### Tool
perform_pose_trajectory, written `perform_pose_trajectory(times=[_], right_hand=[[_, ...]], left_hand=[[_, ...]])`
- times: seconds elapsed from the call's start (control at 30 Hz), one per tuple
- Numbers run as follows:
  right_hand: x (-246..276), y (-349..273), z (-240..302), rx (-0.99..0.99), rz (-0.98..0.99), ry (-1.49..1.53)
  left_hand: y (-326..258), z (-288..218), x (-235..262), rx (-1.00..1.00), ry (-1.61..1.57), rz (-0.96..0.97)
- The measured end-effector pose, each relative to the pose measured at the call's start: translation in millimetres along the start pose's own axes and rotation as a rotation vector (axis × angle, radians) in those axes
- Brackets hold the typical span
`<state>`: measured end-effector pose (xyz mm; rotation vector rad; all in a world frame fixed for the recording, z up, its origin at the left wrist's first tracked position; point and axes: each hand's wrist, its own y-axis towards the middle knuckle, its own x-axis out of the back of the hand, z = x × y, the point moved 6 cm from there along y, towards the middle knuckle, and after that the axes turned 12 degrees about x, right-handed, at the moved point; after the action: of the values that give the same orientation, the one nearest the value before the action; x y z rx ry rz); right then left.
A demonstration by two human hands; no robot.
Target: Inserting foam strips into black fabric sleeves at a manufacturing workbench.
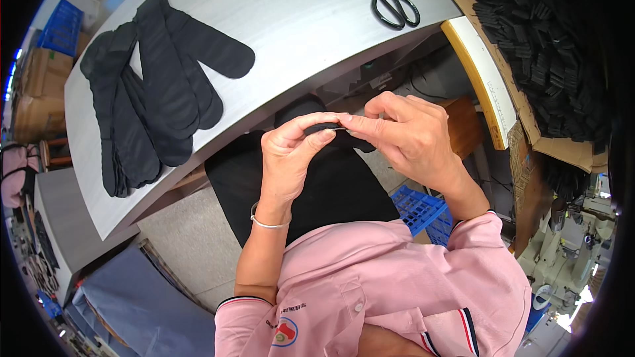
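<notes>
My left hand (291, 149) is raised over my lap, its thumb and fingers closed on a small black fabric piece (321, 127). From the right, my right hand (407, 131) meets it with the index finger and thumb pinched together at the left fingertips. Between the hands shows a thin, pale, metal-looking sliver (339, 129), too small to name. The right fingers partly hide what they pinch. Flat black socks (172, 66) lie overlapping in a fanned pile on the table, to the left of my hands. Black cloth (311, 192) covers my lap beneath them.
The pale table (297, 20) curves across in front of me. Black-handled scissors (393, 6) lie near its right end. A cardboard box (562, 149) full of small black pieces (529, 46) stands at the right. A blue plastic basket (420, 208) sits below my right forearm.
</notes>
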<state>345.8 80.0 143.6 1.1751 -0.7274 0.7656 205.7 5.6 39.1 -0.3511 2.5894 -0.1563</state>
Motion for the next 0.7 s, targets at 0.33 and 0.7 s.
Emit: perform_pose_trajectory(times=[0.33,0.7], right_hand=[[-0.3,2.5,-4.3,-0.02,0.038,0.057],[-0.2,9.5,0.3,0.059,0.242,-0.103]], left_hand=[[-0.2,1.1,2.0,-0.003,0.026,-0.006],[-1.9,7.4,-7.9,0.037,0.112,-0.077]])
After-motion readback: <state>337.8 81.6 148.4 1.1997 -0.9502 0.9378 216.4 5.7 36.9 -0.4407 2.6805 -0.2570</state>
